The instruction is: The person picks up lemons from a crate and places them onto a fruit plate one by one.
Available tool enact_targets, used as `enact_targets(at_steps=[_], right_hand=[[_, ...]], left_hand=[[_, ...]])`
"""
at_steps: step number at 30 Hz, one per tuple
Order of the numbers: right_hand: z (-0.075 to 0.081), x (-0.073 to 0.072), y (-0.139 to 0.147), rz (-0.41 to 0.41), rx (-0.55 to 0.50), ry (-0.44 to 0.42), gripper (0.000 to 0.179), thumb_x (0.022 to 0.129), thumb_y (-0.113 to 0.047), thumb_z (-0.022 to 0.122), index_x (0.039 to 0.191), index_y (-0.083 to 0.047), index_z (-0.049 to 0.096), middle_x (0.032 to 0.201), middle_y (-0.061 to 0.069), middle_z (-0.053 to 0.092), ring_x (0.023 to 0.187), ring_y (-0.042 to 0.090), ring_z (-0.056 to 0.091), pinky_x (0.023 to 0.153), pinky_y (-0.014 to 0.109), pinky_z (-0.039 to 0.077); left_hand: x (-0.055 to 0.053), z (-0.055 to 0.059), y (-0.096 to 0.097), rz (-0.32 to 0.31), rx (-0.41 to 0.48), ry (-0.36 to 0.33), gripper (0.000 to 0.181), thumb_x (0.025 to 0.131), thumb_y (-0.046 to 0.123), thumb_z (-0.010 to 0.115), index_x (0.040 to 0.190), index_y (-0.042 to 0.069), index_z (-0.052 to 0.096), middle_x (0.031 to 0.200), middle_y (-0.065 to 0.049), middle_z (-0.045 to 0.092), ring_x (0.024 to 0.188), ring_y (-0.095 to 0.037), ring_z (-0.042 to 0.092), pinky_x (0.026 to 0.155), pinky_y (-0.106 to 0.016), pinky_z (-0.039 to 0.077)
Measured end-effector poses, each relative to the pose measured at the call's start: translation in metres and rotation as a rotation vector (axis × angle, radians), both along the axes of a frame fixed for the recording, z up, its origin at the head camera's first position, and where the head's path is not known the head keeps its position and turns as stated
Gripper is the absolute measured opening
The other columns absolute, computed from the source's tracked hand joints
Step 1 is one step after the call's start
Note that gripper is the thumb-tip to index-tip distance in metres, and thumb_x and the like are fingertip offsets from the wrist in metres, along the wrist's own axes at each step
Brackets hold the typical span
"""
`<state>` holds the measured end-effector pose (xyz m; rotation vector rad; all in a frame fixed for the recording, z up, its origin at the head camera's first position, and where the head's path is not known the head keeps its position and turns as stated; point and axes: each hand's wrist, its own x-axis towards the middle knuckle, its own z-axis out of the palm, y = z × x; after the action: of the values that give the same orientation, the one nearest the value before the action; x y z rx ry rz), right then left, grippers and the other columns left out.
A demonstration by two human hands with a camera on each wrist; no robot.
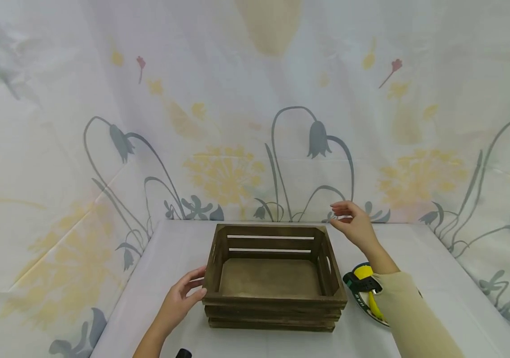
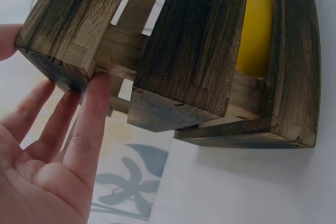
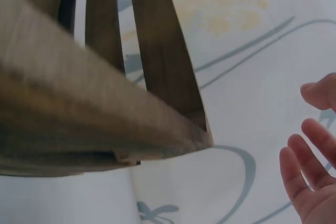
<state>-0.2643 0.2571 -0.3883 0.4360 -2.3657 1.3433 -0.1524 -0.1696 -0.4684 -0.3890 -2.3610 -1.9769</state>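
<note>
A brown slatted wooden crate (image 1: 274, 313) stands upright on the white surface, its visible floor bare in the head view. My left hand (image 1: 182, 294) touches the crate's left side near the front corner, fingers fairly straight. In the left wrist view, the fingertips of my left hand (image 2: 58, 150) rest along the edge of a slat. A smooth yellow thing (image 2: 256, 32) shows through a gap between slats there. My right hand (image 1: 354, 223) is raised beyond the crate's back right corner, fingers loosely bent and holding nothing. It is apart from the crate in the right wrist view.
Right of the crate, partly hidden by my right forearm, lies a dark-rimmed plate (image 1: 362, 302) bearing a yellow thing (image 1: 363, 271) and a banana-like yellow thing (image 1: 374, 307). A flower-printed cloth (image 1: 255, 124) hangs behind and along both sides of the white table (image 1: 169, 248).
</note>
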Motion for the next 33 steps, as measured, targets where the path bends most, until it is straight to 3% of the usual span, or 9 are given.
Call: enact_targets(at_steps=[3,10,20,33], right_hand=[[0.0,-0.004,-0.006,0.019,-0.005,-0.014,0.034,0.082,-0.001,0.069,0.113,0.005,0.057,0.108,0.024,0.058,0.097,0.035,0.055,0.076,0.014,0.045],[0.001,-0.012,-0.022,0.05,-0.012,-0.051,0.036,0.081,0.001,0.069,0.115,0.005,0.056,0.109,0.027,0.057,0.099,0.037,0.055,0.082,0.039,0.048],[0.001,-0.019,-0.054,0.118,0.009,-0.089,0.035,0.081,-0.001,0.07,0.113,0.002,0.058,0.107,0.02,0.059,0.097,0.034,0.057,0.083,0.045,0.048],[-0.009,-0.032,-0.09,0.233,0.058,-0.11,0.034,0.08,-0.001,0.071,0.111,0.001,0.059,0.104,0.017,0.06,0.096,0.034,0.057,0.082,0.043,0.048]], left_hand=[[0.0,0.0,0.0,-0.008,-0.001,0.02,0.046,0.087,0.005,0.063,0.131,-0.002,0.048,0.128,-0.019,0.05,0.11,-0.022,0.051,0.082,-0.027,0.049],[-0.001,0.001,0.0,-0.005,0.003,0.009,0.047,0.086,0.004,0.063,0.131,0.0,0.049,0.128,-0.017,0.05,0.111,-0.022,0.051,0.082,-0.027,0.049],[0.0,0.003,-0.002,-0.024,0.0,0.019,0.047,0.087,0.004,0.062,0.131,-0.003,0.047,0.129,-0.02,0.049,0.114,-0.034,0.048,0.083,-0.026,0.049],[-0.003,-0.001,-0.004,-0.036,-0.016,0.053,0.046,0.088,0.004,0.062,0.131,-0.002,0.047,0.128,-0.02,0.049,0.111,-0.025,0.051,0.085,-0.026,0.048]])
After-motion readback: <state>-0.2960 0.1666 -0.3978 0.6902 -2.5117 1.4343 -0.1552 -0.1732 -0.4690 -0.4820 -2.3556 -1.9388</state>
